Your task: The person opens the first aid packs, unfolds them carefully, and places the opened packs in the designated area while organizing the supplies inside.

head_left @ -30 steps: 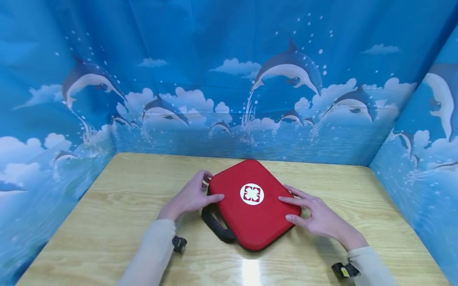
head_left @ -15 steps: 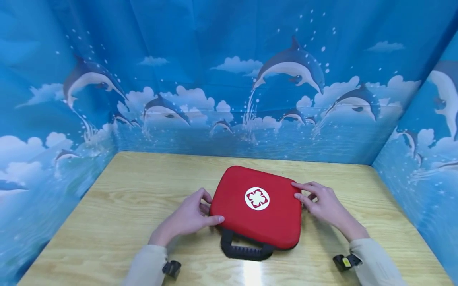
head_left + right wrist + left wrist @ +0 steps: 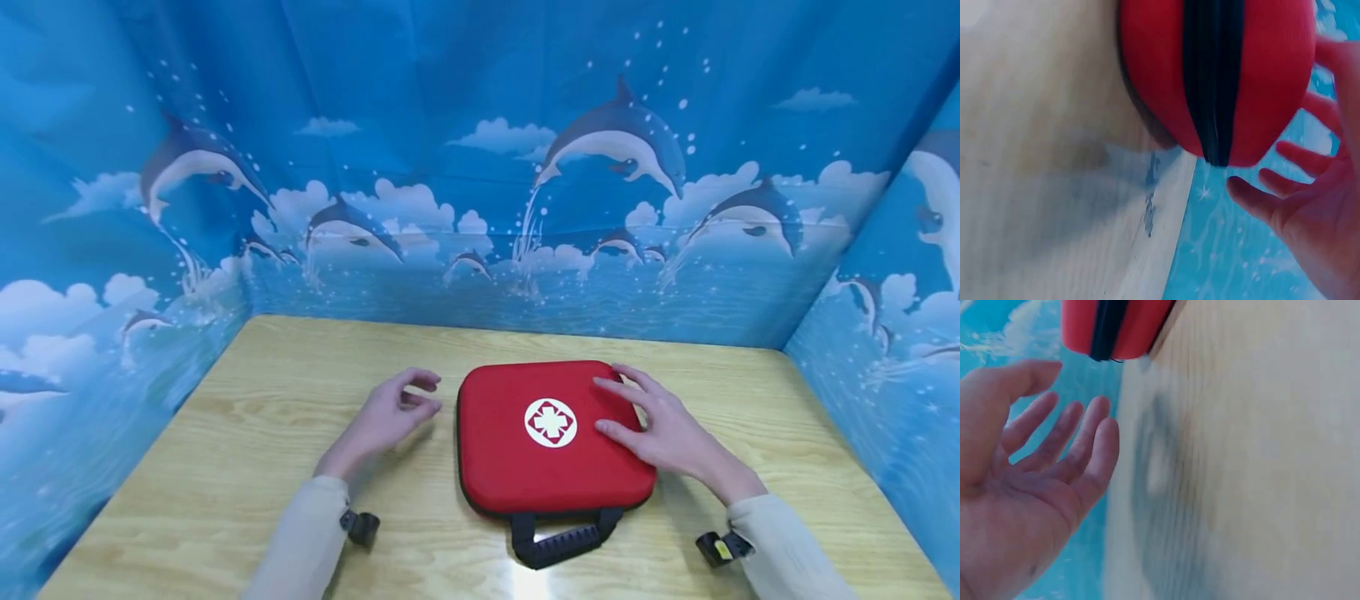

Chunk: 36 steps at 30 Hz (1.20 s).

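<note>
A red first-aid case [image 3: 495, 442] with a white round emblem lies flat on the table, its black carry handle [image 3: 566, 546] toward the front edge. My left hand [image 3: 382, 421] is held just left of the case, apart from it, fingers loosely bent around nothing. In the left wrist view that hand [image 3: 1041, 456] shows a bare palm below the case's corner [image 3: 1129, 331]. My right hand [image 3: 660, 429] lies over the case's right side, fingers spread and relaxed. The right wrist view shows the black zipper band [image 3: 1213, 81] along the case's side, beside the right fingers.
The wooden table [image 3: 322, 358] has rounded back corners. A blue curtain [image 3: 450, 250] printed with dolphins and clouds hangs behind it and along both sides. Small black wrist cameras [image 3: 360, 527] sit on both cuffs.
The case has turned counterclockwise, its handle swinging from the left side to the front. My left hand has let go of it and drawn away leftward; the right has stayed at its right side.
</note>
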Available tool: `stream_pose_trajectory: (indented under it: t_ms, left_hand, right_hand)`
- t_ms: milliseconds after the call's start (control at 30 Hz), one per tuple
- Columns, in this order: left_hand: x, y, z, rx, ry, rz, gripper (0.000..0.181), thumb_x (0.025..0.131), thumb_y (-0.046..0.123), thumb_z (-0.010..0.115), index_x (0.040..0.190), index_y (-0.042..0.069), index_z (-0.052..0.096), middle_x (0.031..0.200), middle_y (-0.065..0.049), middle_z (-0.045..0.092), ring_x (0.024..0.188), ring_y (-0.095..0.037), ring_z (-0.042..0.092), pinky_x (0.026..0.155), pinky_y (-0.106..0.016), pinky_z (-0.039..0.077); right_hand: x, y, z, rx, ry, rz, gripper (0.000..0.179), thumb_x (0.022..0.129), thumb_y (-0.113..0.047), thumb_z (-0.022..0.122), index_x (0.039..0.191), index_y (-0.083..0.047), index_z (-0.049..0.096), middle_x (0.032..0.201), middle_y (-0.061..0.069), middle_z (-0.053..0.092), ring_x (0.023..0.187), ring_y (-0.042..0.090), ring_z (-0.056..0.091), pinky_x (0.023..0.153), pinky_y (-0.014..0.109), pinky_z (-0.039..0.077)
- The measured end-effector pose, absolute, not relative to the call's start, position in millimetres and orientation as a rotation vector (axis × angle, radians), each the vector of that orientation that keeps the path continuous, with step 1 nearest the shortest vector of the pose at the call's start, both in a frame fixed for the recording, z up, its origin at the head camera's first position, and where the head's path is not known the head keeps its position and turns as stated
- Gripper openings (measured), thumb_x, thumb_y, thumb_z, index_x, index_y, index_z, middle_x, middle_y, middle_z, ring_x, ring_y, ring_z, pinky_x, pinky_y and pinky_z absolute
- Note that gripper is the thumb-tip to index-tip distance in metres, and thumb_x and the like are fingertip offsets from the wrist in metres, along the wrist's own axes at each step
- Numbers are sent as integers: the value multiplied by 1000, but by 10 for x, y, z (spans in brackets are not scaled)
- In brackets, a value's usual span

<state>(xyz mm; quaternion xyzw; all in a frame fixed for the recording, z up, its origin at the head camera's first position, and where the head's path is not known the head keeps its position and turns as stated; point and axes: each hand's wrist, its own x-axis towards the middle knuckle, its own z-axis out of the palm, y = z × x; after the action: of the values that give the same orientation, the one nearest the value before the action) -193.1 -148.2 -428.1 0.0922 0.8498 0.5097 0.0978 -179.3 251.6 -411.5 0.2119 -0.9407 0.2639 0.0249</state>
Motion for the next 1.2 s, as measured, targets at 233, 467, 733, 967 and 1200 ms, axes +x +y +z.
stream_pose_trajectory:
  t_ms: [233,467,733,967,1200]
  left_hand:
    - [-2348,-1383,-4373,354,2355,1505,51,103,10,56,153,13,47,152,-16,52,102,-23,70,77,-32,58]
    - [-2493,-1294,-4387,364,2166,1486,46,107,10,45,153,13,48,140,-15,60,83,-17,63,63,-29,52]
    - [-2572,-1257,-4380,260,2158,1456,41,106,9,47,146,11,55,117,-13,66,78,-17,61,59,-27,50]
    - [-2599,-1259,-4380,230,2149,1496,29,107,14,50,132,4,60,102,-11,66,79,-17,62,61,-27,50]
    - [-2648,-1213,-4374,250,2165,1490,36,109,24,50,139,7,61,89,-4,64,74,-15,59,59,-26,48]
  right_hand:
    - [-1535,2409,-4132,938,-2886,711,82,78,-60,80,150,-34,52,165,5,33,152,40,25,100,69,48]
    - [-1474,2382,-4216,996,-2904,667,83,75,-69,77,148,-40,53,165,3,33,153,44,22,95,81,41]
    - [-1467,2382,-4228,981,-2899,666,81,76,-69,77,148,-41,52,165,2,34,153,45,22,97,81,39]
    - [-1454,2389,-4249,963,-2904,679,80,77,-68,77,148,-41,52,166,0,33,154,44,22,98,84,35]
    - [-1454,2393,-4256,958,-2902,678,80,78,-68,76,149,-41,51,166,0,33,154,45,21,98,83,37]
